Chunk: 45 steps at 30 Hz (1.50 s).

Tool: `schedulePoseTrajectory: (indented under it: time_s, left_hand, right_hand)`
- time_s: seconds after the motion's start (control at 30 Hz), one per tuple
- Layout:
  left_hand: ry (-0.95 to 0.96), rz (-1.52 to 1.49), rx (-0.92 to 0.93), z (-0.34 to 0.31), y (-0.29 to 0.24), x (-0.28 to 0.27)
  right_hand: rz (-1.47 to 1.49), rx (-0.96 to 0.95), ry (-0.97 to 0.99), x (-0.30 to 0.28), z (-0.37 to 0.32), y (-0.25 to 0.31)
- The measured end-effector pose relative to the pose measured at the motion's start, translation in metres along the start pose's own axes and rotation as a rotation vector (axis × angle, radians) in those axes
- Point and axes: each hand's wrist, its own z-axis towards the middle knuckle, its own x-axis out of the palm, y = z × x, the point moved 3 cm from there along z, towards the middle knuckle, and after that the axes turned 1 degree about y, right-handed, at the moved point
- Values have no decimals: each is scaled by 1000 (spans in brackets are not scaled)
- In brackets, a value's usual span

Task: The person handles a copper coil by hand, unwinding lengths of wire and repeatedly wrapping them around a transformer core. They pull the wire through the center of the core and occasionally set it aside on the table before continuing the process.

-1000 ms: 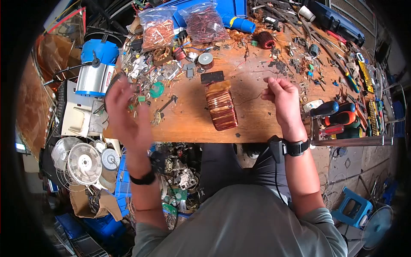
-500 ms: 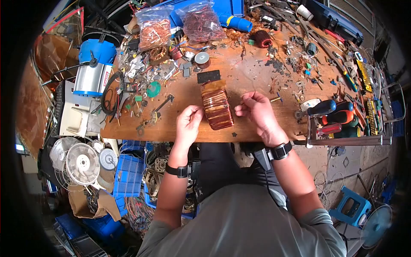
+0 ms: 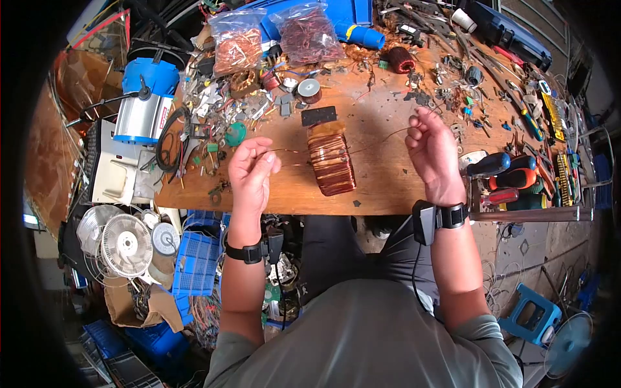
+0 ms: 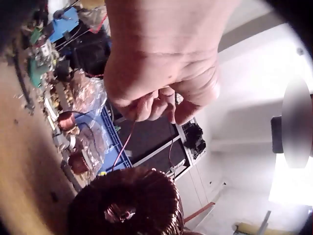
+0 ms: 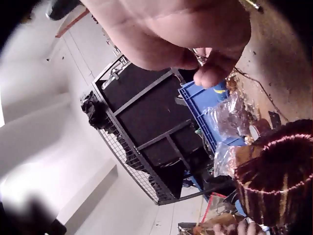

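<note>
Unwinding looked to be the step in hand: copper wire [image 3: 291, 151] ran out from the coil [image 3: 331, 163] to each side, one strand to your left hand [image 3: 252, 171] and one to your right hand [image 3: 433, 152]. The coil lay on its side on the bench [image 3: 388, 184], near the front edge, approx. between your hands and w/ nothing holding it down.

Left hand: raised just left of the coil, wrist over the bench edge, fingers curled in, tips pinching the strand. The left wrist view showed it well: fingertips [image 4: 155, 104] bunched on the thin wire [image 4: 124, 144], which dropped to the winding [image 4: 124, 203] below.

Right hand: set further out and further back, well apart from the coil and near the screwdriver handles [image 3: 511, 173]. Fingers curled, thumb to forefinger, gripping the strand's end (the pinch itself was small in the head view, though the right wrist view showed thumb and fingertip [image 5: 215, 71] closed on something thin).

Next move, as I judged it, called for an even pull on both sides, i.e. enough tension to lift a turn off the winding w/o kinking the strand. Since the coil sat loose, a lopsided tug could have rolled or dragged it, esp. toward the front edge.
</note>
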Motion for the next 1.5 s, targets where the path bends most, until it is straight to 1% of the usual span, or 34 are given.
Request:
schedulePoseTrajectory:
  time_s: [0.03, 0.07, 0.1, 0.13, 0.2, 0.23, 0.3, 0.33, 0.37, 0.4, 0.43, 0.47, 0.53, 0.57, 0.6, 0.63, 0.67, 0.73, 0.77, 0.8, 0.87, 0.9, 0.93, 0.97, 1.0, 1.07, 1.1, 1.13, 1.2, 1.23, 1.3, 1.33, 1.4, 1.5]
  left_hand:
    - [7, -3, 1, 3, -5, 1]
    - [-15, 211, 61, 6, -14, 0]
    - [-39, 423, 121, 8, -24, -1]
    - [1, 501, 171, 14, -36, 5]
    - [61, 681, 196, 21, -59, 16]
    - [53, 683, 195, 24, -72, 25]
    - [199, 934, 272, 28, -90, 54]
    - [204, 937, 268, 31, -94, 63]
    - [262, 991, 324, 33, -97, 73]
    - [321, 1042, 384, 34, -98, 82]
    - [265, 976, 340, 34, -94, 83]
    - [268, 975, 345, 35, -89, 81]
    - [236, 865, 353, 36, -83, 75]
    - [228, 866, 352, 35, -82, 74]
    - [236, 778, 318, 34, -81, 76]
    - [245, 689, 285, 32, -80, 76]
    - [243, 691, 287, 30, -80, 74]
    - [254, 463, 104, 25, -71, 65]
    - [281, 484, 24, 23, -59, 51]
    - [294, 429, -39, 21, -40, 42]
    - [277, 496, -149, 9, -2, 16]
    - [271, 514, -124, 4, 9, 5]
    - [268, 528, -98, 1, 15, 1]
    - [251, 481, -83, -4, 20, -3]
    - [253, 474, -83, -5, 18, -3]
    - [76, 407, -127, -6, 4, -13]
    - [63, 548, -24, 1, -15, -14]
    - [49, 690, 78, 12, -38, -9]
    - [92, 954, 267, 28, -85, 15]
    - [92, 957, 268, 33, -102, 26]
    - [166, 1110, 431, 41, -127, 55]
    - [168, 1110, 433, 43, -132, 66]
    - [270, 1135, 509, 44, -132, 89]
    - [302, 1064, 461, 44, -120, 108]
  right_hand:
    - [-27, 13, -60, -3, -1, -5]
    - [-55, 25, -123, -7, -6, -11]
    - [-84, 30, -146, -15, -9, -16]
    - [-109, 10, -253, -15, -20, -19]
    - [-417, -190, -414, -19, -33, -21]
    - [-420, -184, -409, -16, -40, -22]
    - [-737, -348, -14, 9, -52, -16]
    - [-964, -571, 192, 31, -57, -12]
    - [-1080, -613, 232, 65, -72, -7]
    - [-1157, -724, 275, 80, -76, -7]
    - [-1143, -777, 248, 100, -84, -5]
    - [-1127, -799, 226, 114, -92, 0]
    - [-1251, -1037, 336, 133, -95, 4]
    - [-1228, -904, 424, 138, -92, -4]
    - [-1202, -765, 508, 142, -90, -13]
    - [-1316, -616, 521, 142, -84, -21]
    - [-1315, -617, 524, 139, -78, -23]
    - [-1286, -753, 500, 133, -69, -17]
    - [-1124, -704, 417, 129, -68, -10]
    - [-1044, -690, 368, 115, -55, -13]
    - [-917, -416, 250, 105, -51, 3]
    - [-917, -421, 243, 99, -47, 6]
    - [-841, -353, 229, 88, -40, 4]
    - [-768, -280, 217, 78, -36, 3]
    - [-774, -282, 214, 72, -36, 3]
    - [-837, -204, 209, 63, -37, -1]
    - [-843, -193, 255, 59, -37, -3]
    - [-844, -188, 261, 57, -37, -5]
    - [-805, -285, 357, 60, -39, -8]
    - [-803, -286, 359, 64, -42, -5]
    - [-1472, -608, 305, 85, -57, 15]
    - [-1471, -610, 303, 96, -64, 20]
    - [-1562, -982, 317, 127, -88, 24]
    - [-1538, -974, 459, 148, -98, 9]
